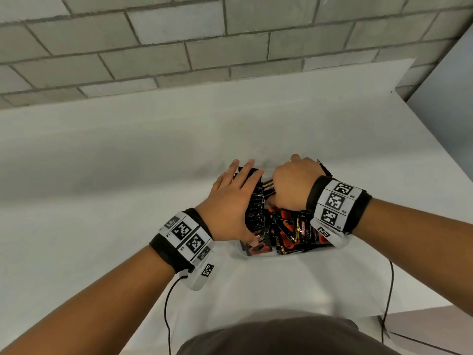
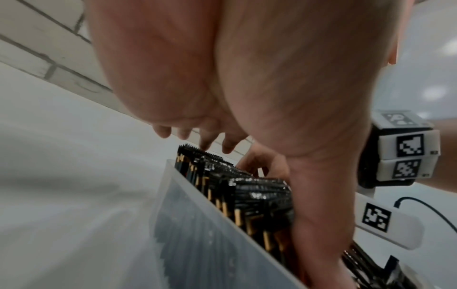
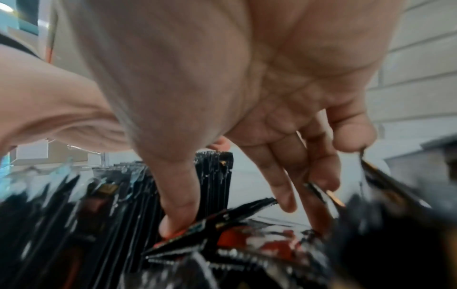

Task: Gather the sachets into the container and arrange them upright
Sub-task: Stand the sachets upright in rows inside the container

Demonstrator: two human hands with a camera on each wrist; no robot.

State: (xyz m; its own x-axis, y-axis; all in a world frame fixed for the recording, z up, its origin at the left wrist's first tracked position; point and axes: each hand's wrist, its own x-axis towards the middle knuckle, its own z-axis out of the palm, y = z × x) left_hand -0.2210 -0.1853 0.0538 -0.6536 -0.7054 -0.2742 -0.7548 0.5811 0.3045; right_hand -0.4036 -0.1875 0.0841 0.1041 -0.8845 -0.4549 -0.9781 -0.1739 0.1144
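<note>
Fingers (image 1: 245, 172) of the left hand (image 1: 227, 201) are lying straight and spread along an upright row of sachets (image 2: 247, 195), steadying it at the centre of the head view. The right hand (image 1: 291, 185) is reaching among loose sachets (image 1: 289, 231); whether it is pinching one, I cannot tell. All are sitting in the translucent container (image 2: 197, 234). Black, glossy foil with red and gold print, they are probably light, floppy and slippery; pinching the crimped top edges looks best.

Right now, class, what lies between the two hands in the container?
Black sachets fill the gap between left hand and right hand, shown in the head view.
</note>
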